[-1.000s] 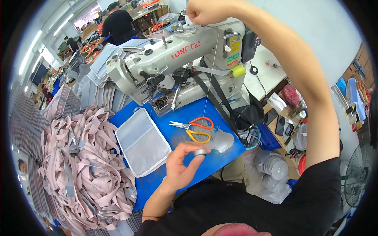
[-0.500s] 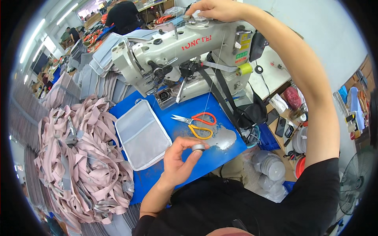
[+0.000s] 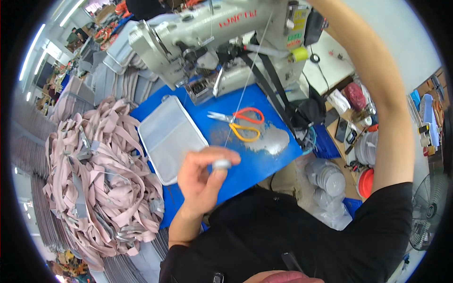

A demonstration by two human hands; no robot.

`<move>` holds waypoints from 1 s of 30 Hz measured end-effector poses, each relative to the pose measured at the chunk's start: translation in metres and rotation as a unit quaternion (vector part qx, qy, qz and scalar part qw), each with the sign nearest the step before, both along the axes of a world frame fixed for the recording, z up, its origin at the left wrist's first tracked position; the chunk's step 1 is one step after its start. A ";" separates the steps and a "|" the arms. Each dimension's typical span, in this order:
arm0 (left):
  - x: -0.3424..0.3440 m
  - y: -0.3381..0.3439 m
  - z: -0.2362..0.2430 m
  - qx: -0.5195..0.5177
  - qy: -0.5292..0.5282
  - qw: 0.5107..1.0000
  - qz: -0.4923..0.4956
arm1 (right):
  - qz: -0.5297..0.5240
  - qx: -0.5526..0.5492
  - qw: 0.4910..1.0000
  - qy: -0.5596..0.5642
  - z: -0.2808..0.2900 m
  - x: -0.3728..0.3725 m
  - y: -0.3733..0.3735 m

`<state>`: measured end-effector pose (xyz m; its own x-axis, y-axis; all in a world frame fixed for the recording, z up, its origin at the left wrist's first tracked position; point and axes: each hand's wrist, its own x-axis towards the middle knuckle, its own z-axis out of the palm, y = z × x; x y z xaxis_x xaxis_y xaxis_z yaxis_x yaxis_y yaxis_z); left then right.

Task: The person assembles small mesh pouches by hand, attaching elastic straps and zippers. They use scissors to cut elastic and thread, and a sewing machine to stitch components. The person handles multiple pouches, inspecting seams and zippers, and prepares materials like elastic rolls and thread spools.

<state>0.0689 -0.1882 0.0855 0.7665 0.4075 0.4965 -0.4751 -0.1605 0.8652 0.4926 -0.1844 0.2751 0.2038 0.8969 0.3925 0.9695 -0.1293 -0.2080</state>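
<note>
Between thumb and forefinger, my left hand [image 3: 197, 181] pinches a small round silvery bobbin [image 3: 221, 164], slightly blurred, above the near part of a blue tabletop [image 3: 250, 181]. My right arm [image 3: 373, 61] reaches up past the sewing machine [image 3: 188, 28], and its hand lies beyond the upper edge. From the machine a white thread [image 3: 248, 78] slants down toward my left hand. Thread snips with one red and one yellow handle [image 3: 246, 133] lie on the blue surface. Left of them is a grey rectangular fabric panel [image 3: 172, 141] with pale edging, partly behind my left hand.
A big heap of pinkish straps [image 3: 108, 188] borders the tabletop on the left, with stacks of grey panels [image 3: 118, 85] behind it. Black straps [image 3: 278, 85] hang at the machine's right. Farther right are a phone [image 3: 341, 129], white reels [image 3: 330, 181] and a fan [image 3: 427, 212].
The view has shifted down, so my right hand, seen before on top of the machine, is now out of sight. My left hand has moved slightly left and up with the bobbin.
</note>
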 end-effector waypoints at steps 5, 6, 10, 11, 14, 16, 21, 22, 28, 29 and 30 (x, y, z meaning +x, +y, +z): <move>-0.076 -0.002 0.013 0.132 -0.098 0.980 0.108 | -0.007 0.285 0.937 -0.204 -0.054 -0.074 -0.059; -0.095 -0.002 0.011 0.135 -0.134 0.974 0.120 | -0.020 0.297 0.949 -0.103 -0.089 -0.103 -0.080; -0.141 0.001 0.037 0.158 -0.169 0.955 0.185 | 0.053 0.037 0.998 0.027 -0.235 -0.180 -0.110; -0.149 0.001 0.044 0.162 -0.189 0.946 0.207 | 0.059 -0.026 0.995 0.072 -0.264 -0.180 -0.109; -0.176 0.011 0.075 0.179 -0.173 0.966 0.069 | 0.066 -0.092 0.984 0.136 -0.281 -0.184 -0.101; -0.158 0.007 0.099 0.167 -0.210 0.963 0.026 | 0.051 -0.149 0.971 0.178 -0.292 -0.176 -0.097; -0.143 -0.006 0.133 0.142 -0.206 0.963 0.102 | 0.026 -0.179 0.960 0.215 -0.317 -0.157 -0.120; -0.146 -0.006 0.138 0.151 -0.222 0.958 0.104 | 0.015 -0.188 0.937 0.293 -0.326 -0.148 -0.131; -0.143 0.014 0.155 0.188 -0.185 0.939 0.219 | 0.194 0.003 0.551 0.811 -0.253 -0.181 -0.155; -0.149 0.015 0.166 0.204 -0.197 0.939 0.194 | 0.263 0.055 0.526 0.807 -0.241 -0.181 -0.146; -0.152 0.012 0.189 0.234 -0.202 0.935 0.176 | 0.301 0.092 0.531 0.787 -0.222 -0.176 -0.128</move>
